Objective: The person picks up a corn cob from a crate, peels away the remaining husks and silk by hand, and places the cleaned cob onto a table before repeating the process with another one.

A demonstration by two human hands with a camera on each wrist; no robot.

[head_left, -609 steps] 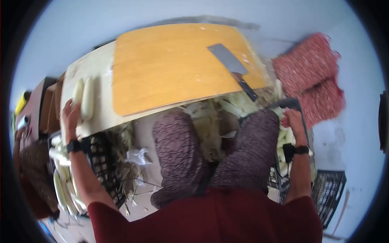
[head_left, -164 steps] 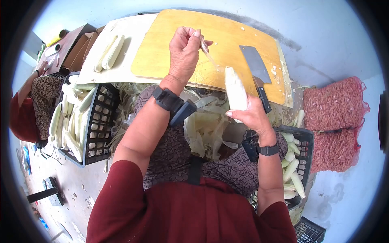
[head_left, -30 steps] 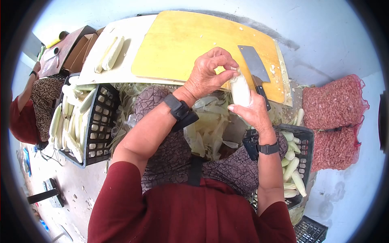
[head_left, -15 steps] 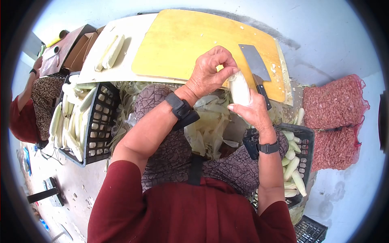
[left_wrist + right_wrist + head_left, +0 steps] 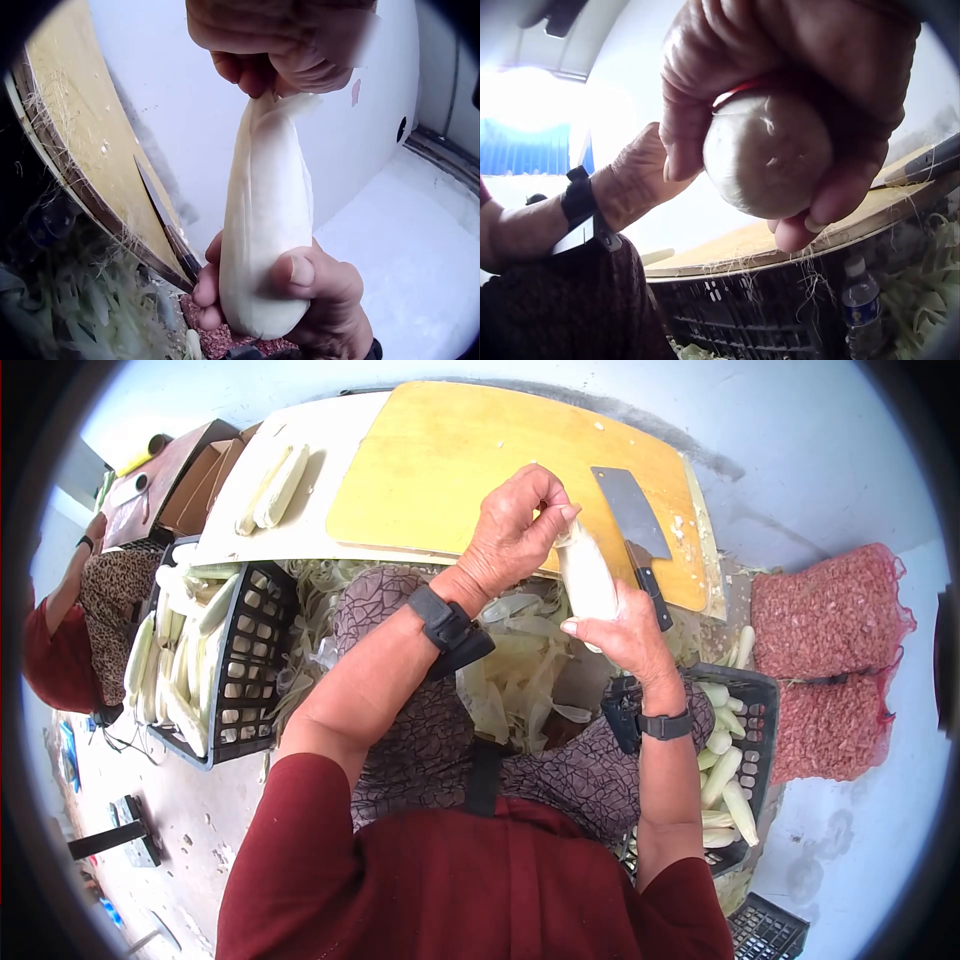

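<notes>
An ear of corn (image 5: 588, 578) in pale, smooth inner husk is held upright, leaning slightly left, in front of the board's near edge. My right hand (image 5: 632, 632) grips its lower end, thumb across the front in the left wrist view. At the top, my left hand (image 5: 515, 528) pinches the gathered husk tip (image 5: 281, 109) between thumb and fingers. The rounded butt end (image 5: 769, 154) faces the right wrist camera, fingers curled round it. A cleaver (image 5: 632, 515) lies on the yellow board (image 5: 460, 470) beyond, its dark handle toward me.
Two ears (image 5: 282, 488) lie on the pale tabletop left of the board. Black crates (image 5: 255, 670) of corn stand at left and right (image 5: 765, 710). Loose husks (image 5: 510, 680) fill the space between my knees. Red mesh sacks (image 5: 825, 610) lean at right; another person (image 5: 65, 650) sits far left.
Earlier my left hand rested by the two ears, then held a thin strip apart from the corn. Now it pinches the tip, having shifted slightly up and left in the last half second.
</notes>
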